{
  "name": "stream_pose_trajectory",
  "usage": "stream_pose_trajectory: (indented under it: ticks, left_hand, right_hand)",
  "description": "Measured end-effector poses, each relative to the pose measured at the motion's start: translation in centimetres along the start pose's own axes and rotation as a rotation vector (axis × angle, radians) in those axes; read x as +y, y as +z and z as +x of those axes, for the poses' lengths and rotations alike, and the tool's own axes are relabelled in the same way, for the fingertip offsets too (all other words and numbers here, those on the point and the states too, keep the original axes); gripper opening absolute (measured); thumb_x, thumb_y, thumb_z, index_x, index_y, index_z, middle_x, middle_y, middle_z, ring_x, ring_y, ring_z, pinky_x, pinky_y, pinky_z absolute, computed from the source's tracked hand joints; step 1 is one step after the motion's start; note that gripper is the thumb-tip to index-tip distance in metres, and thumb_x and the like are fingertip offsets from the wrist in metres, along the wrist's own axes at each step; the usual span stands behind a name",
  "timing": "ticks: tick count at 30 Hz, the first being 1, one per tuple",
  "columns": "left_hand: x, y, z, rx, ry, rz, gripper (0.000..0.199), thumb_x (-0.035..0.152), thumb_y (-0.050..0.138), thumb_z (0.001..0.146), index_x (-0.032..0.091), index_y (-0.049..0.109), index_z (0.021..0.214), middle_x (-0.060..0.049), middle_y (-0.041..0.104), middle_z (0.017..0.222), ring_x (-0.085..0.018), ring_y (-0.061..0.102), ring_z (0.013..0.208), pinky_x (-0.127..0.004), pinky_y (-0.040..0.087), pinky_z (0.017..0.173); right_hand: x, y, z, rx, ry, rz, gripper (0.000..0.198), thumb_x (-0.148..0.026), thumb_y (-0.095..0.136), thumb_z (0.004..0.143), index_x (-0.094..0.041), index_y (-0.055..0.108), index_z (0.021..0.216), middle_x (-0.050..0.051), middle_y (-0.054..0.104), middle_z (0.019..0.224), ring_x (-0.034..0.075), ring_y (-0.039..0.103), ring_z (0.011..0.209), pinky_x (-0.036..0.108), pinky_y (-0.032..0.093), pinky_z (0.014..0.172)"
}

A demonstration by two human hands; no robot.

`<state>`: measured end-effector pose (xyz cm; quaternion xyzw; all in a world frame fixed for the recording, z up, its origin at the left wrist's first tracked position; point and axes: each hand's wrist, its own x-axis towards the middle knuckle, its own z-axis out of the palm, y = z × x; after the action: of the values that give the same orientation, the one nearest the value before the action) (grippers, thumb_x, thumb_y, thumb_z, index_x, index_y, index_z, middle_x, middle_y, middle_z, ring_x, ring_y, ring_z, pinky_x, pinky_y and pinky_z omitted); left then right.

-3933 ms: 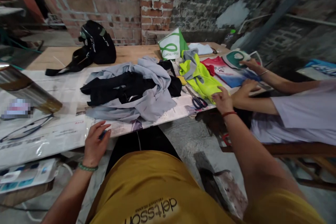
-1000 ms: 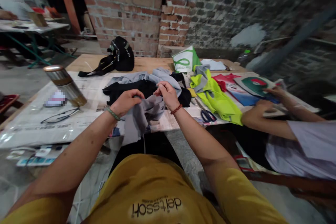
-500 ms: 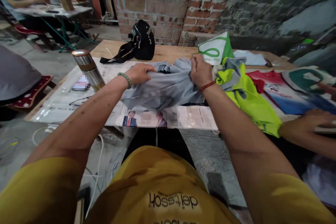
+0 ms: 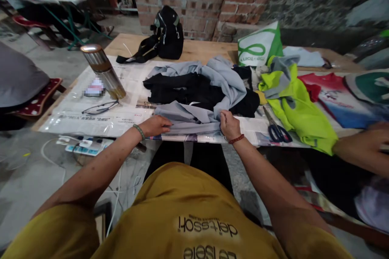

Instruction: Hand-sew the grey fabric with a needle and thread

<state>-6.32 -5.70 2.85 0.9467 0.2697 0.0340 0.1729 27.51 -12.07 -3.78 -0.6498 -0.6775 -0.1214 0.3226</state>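
Note:
A grey garment (image 4: pixel 194 119) lies bunched near the table's front edge, and its folds run back to the right. My left hand (image 4: pixel 156 125), with a green bead bracelet above it, pinches the garment's left end. At the other end my right hand (image 4: pixel 230 124), wearing a red cord bracelet, is closed on the same cloth. Behind the stretch between my hands lies a black garment (image 4: pixel 185 89), partly covered by grey folds. Blue-handled scissors (image 4: pixel 278 131) rest to the right of my right hand.
A steel flask (image 4: pixel 105 73) and glasses (image 4: pixel 100 108) stand and lie on the left newspaper. Farther back are a black bag (image 4: pixel 170 34) and a green-white bag (image 4: pixel 259 46). A yellow-green garment (image 4: pixel 299 107) lies at the right, beside another person's arm (image 4: pixel 361 147).
Both hands have drawn the grey cloth down toward the front edge. The black garment behind it and the scissors now show.

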Motion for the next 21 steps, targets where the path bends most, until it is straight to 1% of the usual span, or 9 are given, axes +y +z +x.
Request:
stream_pose_trajectory:
  ticks: [3, 7, 9, 11, 13, 15, 17, 19, 21]
  left_hand:
    - [0.4, 0.5, -1.1, -0.083, -0.092, 0.082, 0.024, 0.03, 0.047, 0.087, 0.019, 0.066, 0.078, -0.003, 0.07, 0.084, -0.016, 0.061, 0.078, -0.025, 0.041, 0.072]
    - [1.1, -0.4, -1.4, -0.102, -0.233, 0.281, 0.024, 0.031, 0.046, 0.086, 0.02, 0.065, 0.077, -0.005, 0.071, 0.087, -0.021, 0.063, 0.083, -0.037, 0.038, 0.082]
    - [1.9, -0.9, -1.4, -0.155, -0.294, 0.343, 0.02, 0.023, 0.047, 0.083, 0.022, 0.066, 0.082, -0.005, 0.072, 0.09, -0.023, 0.063, 0.085, -0.042, 0.036, 0.086]
    - [3.0, -1.2, -1.1, -0.216, -0.338, 0.403, 0.025, 0.015, 0.048, 0.078, 0.024, 0.068, 0.09, -0.007, 0.071, 0.097, -0.025, 0.062, 0.09, -0.044, 0.034, 0.087]
    - [4.3, -1.2, -0.3, -0.243, -0.341, 0.437, 0.028, 0.017, 0.051, 0.077, 0.024, 0.068, 0.098, -0.01, 0.069, 0.105, -0.028, 0.061, 0.097, -0.046, 0.034, 0.088]
    - [5.5, -1.0, 1.2, -0.22, -0.315, 0.386, 0.027, 0.03, 0.055, 0.079, 0.022, 0.068, 0.102, -0.011, 0.067, 0.109, -0.03, 0.06, 0.101, -0.046, 0.034, 0.091]
    - [6.6, -0.3, 3.1, -0.174, -0.28, 0.269, 0.035, 0.045, 0.055, 0.081, 0.021, 0.068, 0.103, -0.01, 0.067, 0.11, -0.029, 0.06, 0.102, -0.043, 0.036, 0.093]
    - [7.5, 0.7, 5.3, -0.128, -0.248, 0.156, 0.038, 0.051, 0.056, 0.08, 0.022, 0.067, 0.102, -0.009, 0.068, 0.11, -0.028, 0.06, 0.103, -0.04, 0.038, 0.091]
    - [8.3, 1.9, 7.2, -0.088, -0.229, 0.081, 0.037, 0.051, 0.059, 0.079, 0.023, 0.067, 0.102, -0.008, 0.069, 0.109, -0.027, 0.061, 0.102, -0.037, 0.041, 0.089]
  right_hand:
    - [0.5, 0.0, -1.3, 0.02, 0.051, 0.05, 0.034, -0.037, 0.03, 0.095, -0.018, 0.057, 0.106, 0.009, 0.07, 0.088, 0.018, 0.065, 0.069, 0.029, 0.048, 0.066]
    - [0.1, -0.2, -1.8, 0.109, 0.134, 0.117, 0.032, -0.039, 0.031, 0.095, -0.019, 0.054, 0.103, 0.006, 0.068, 0.078, 0.018, 0.064, 0.067, 0.03, 0.049, 0.066]
    - [-0.5, -0.3, -2.6, 0.163, 0.17, 0.178, 0.029, -0.038, 0.033, 0.095, -0.019, 0.054, 0.102, 0.005, 0.068, 0.076, 0.018, 0.064, 0.071, 0.031, 0.05, 0.069]
    - [-1.3, -0.7, -3.7, 0.201, 0.186, 0.259, 0.025, -0.036, 0.035, 0.096, -0.02, 0.054, 0.102, 0.004, 0.069, 0.079, 0.017, 0.066, 0.077, 0.032, 0.051, 0.075]
    - [-2.0, -1.2, -5.1, 0.219, 0.164, 0.33, 0.021, -0.031, 0.037, 0.096, -0.02, 0.054, 0.101, 0.005, 0.07, 0.085, 0.017, 0.067, 0.086, 0.034, 0.052, 0.083]
    - [-2.5, -1.9, -6.5, 0.221, 0.09, 0.376, 0.017, -0.026, 0.039, 0.095, -0.021, 0.054, 0.101, 0.004, 0.07, 0.087, 0.018, 0.066, 0.095, 0.039, 0.051, 0.092]
    - [-2.6, -2.4, -7.4, 0.219, -0.006, 0.413, 0.015, -0.021, 0.041, 0.093, -0.022, 0.054, 0.101, 0.004, 0.069, 0.086, 0.019, 0.065, 0.1, 0.045, 0.048, 0.099]
    - [-2.5, -2.6, -7.8, 0.22, -0.061, 0.448, 0.016, -0.018, 0.042, 0.092, -0.022, 0.054, 0.101, 0.005, 0.069, 0.085, 0.02, 0.065, 0.101, 0.048, 0.047, 0.1]
    - [-2.3, -2.5, -7.7, 0.22, -0.053, 0.475, 0.017, -0.018, 0.041, 0.092, -0.022, 0.055, 0.101, 0.006, 0.07, 0.086, 0.021, 0.065, 0.102, 0.049, 0.048, 0.099]
